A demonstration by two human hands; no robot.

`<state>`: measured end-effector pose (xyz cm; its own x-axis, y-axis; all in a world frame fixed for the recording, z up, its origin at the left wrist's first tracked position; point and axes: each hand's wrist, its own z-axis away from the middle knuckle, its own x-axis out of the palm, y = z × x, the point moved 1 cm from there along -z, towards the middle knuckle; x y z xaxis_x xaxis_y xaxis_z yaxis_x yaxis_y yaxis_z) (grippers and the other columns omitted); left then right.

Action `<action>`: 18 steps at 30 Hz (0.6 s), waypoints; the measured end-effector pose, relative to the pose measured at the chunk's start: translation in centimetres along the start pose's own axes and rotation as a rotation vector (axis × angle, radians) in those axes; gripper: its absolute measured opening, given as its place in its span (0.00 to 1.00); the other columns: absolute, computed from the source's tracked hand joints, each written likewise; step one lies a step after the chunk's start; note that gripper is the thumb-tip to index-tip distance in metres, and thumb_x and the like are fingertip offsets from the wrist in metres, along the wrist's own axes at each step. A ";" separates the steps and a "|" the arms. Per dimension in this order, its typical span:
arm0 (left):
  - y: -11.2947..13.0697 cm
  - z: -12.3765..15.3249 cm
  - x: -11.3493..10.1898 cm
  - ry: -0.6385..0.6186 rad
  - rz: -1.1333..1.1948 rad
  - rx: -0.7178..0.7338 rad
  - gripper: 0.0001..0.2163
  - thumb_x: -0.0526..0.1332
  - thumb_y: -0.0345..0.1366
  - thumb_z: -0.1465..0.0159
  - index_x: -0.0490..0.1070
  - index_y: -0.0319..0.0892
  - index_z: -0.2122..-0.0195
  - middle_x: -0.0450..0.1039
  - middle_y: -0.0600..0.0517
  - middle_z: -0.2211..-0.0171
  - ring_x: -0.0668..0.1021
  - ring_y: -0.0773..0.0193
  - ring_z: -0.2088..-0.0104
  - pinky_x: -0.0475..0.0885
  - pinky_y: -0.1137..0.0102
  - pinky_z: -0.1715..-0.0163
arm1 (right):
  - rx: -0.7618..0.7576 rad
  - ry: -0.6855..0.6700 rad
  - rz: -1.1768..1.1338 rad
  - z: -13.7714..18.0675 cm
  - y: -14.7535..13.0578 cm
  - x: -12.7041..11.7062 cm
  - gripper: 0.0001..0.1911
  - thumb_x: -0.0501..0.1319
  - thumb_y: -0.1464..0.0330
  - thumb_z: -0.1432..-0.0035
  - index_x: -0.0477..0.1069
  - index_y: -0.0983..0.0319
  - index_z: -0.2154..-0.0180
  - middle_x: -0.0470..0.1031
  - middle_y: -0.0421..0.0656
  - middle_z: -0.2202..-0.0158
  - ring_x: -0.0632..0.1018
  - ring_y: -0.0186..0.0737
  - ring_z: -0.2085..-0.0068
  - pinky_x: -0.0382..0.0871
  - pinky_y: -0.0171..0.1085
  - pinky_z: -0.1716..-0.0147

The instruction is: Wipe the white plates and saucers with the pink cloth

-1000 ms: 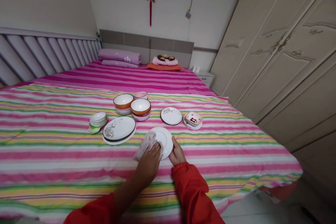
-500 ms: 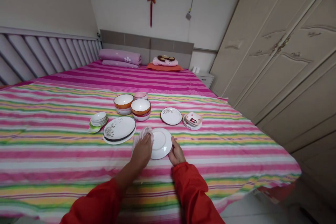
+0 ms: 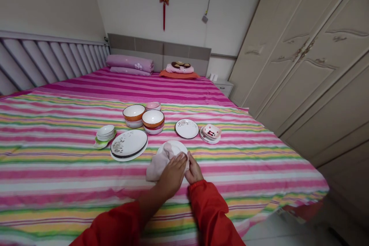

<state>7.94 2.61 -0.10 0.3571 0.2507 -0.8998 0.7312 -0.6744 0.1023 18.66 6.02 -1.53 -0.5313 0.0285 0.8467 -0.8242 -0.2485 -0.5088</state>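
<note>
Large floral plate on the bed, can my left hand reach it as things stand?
Probably yes: the large floral plate lies just beside the left hand on the cloth, with only striped bedspread between.

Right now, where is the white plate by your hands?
In the head view, the white plate lies on the bedspread, partly under the cloth in your left hand, with your right hand at its edge and the oval platter to its left.

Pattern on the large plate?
The large plate is white, with a dark ring and grey flowers; head view.
</note>
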 end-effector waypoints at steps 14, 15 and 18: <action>-7.6 -3.2 -0.8 -0.011 0.079 -0.404 0.20 0.43 0.33 0.34 0.64 0.30 0.46 0.67 0.36 0.45 0.71 0.56 0.45 0.64 0.61 0.46 | -0.125 0.009 0.072 -0.1 0.3 -0.4 0.16 0.64 0.62 0.46 0.73 0.66 0.58 0.79 0.47 0.59 0.76 0.42 0.51 0.68 0.42 0.48; -8.0 -2.2 -0.5 0.025 0.075 -0.430 0.20 0.43 0.33 0.34 0.64 0.31 0.46 0.68 0.37 0.46 0.71 0.57 0.46 0.64 0.62 0.47 | -0.120 0.007 0.071 -0.1 0.3 -0.4 0.16 0.64 0.62 0.46 0.73 0.65 0.58 0.79 0.47 0.59 0.76 0.42 0.51 0.68 0.42 0.49; -8.0 1.1 0.7 0.114 0.023 -0.403 0.20 0.43 0.33 0.34 0.63 0.32 0.45 0.69 0.38 0.46 0.70 0.58 0.45 0.64 0.61 0.45 | -0.099 0.001 0.061 0.1 0.3 -0.2 0.17 0.63 0.61 0.46 0.73 0.65 0.57 0.79 0.47 0.57 0.76 0.43 0.51 0.68 0.43 0.49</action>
<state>1.65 7.41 -2.04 0.4218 0.3289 -0.8449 0.8829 -0.3611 0.3002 18.51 5.89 -1.82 -0.5811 0.0177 0.8136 -0.8057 -0.1532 -0.5721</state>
